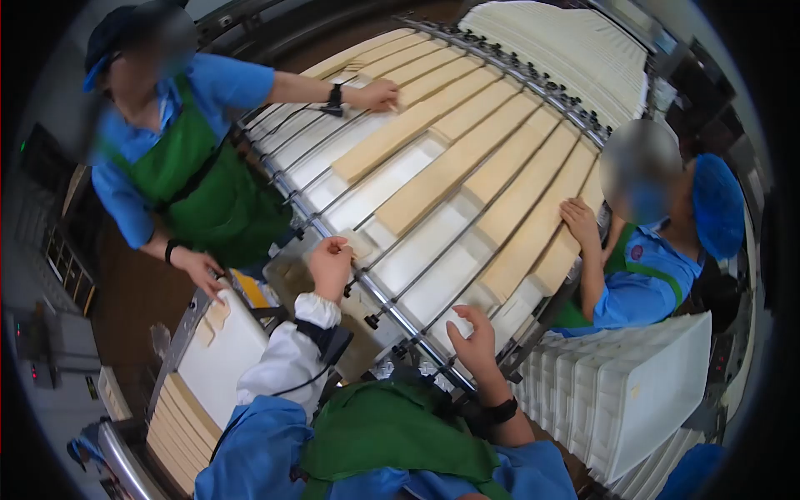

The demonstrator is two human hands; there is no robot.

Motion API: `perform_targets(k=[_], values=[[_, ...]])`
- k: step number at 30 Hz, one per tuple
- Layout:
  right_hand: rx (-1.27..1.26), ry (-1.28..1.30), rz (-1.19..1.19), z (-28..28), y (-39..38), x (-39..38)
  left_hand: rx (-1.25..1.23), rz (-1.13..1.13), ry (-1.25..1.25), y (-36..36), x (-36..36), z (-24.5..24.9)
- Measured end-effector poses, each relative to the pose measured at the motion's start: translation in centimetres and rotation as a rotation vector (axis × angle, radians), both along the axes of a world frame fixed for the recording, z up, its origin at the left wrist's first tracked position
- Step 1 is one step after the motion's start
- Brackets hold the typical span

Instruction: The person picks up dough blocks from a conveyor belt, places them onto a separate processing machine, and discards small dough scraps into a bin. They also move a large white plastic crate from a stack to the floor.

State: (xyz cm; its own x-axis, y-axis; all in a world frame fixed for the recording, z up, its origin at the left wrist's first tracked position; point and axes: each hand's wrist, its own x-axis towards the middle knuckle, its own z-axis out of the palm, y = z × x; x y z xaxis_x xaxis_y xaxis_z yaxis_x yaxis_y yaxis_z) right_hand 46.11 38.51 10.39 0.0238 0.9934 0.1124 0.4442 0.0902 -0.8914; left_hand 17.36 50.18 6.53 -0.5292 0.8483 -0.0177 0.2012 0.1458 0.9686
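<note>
Left hand (331, 262) pinching a pale piece (357, 243) at near conveyor (433, 275) edge; right hand (473, 337) hovering, fingers spread, empty. Likely sorting strips (450, 167); next calling for reaching the nearest strip.

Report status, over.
Left hand curled at pale piece, rack edge. Right hand open over rack. Co-workers' hands on strips farther up.

We stand at the near end of a long conveyor (421, 254) with white lanes between metal rails. Left of it we see a dark brown floor (137, 292) and a grey cabinet (58, 333) with small lit lamps. Just beside its right edge stands a stack of white crates (633, 392). Past its far end rise pale stacked sheets (567, 42).
</note>
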Motion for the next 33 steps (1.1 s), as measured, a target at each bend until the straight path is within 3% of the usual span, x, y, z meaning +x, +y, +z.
perform_targets(k=[2, 6, 9, 11, 12, 16, 19, 23, 28, 31, 33], values=[[0.016, 0.000, 0.051, 0.4, 0.3, -1.1, 0.136, 0.032, -0.233, -3.2, -2.5, 1.8], [0.058, -0.033, 0.206, 1.5, 0.9, -5.2, 0.323, 0.257, -0.250, -8.8, -5.7, 10.1], [0.060, 0.019, 0.390, 2.0, 1.3, -10.4, 0.378, 0.352, -0.141, -14.3, -9.5, 11.6], [0.012, 0.035, 0.520, 1.8, 0.8, -14.5, 0.372, 0.394, -0.073, -19.4, -11.7, 11.0], [0.105, -0.016, 0.620, 1.4, 0.6, -17.0, 0.358, 0.464, -0.056, -22.0, -12.9, 9.6], [0.089, -0.023, 1.004, 0.8, -2.9, -28.6, 0.098, 0.797, -0.056, -34.6, -16.9, 2.7], [0.041, -0.008, 1.239, -0.3, -7.3, -38.4, -0.214, 1.055, -0.078, -44.2, -18.5, -1.9], [0.202, -0.065, 1.464, -4.5, -14.4, -51.8, -0.572, 1.234, 0.029, -53.0, -20.9, -5.4], [0.500, -0.264, 1.531, -9.0, -23.1, -66.5, -0.623, 1.120, -0.187, -57.4, -24.0, -6.2], [0.575, -0.351, 1.497, -12.4, -25.5, -72.1, -0.338, 0.986, -0.208, -58.3, -24.9, -7.3], [0.579, -0.413, 1.456, -13.9, -26.4, -73.9, -0.367, 0.902, -0.181, -59.0, -25.6, -8.5]])
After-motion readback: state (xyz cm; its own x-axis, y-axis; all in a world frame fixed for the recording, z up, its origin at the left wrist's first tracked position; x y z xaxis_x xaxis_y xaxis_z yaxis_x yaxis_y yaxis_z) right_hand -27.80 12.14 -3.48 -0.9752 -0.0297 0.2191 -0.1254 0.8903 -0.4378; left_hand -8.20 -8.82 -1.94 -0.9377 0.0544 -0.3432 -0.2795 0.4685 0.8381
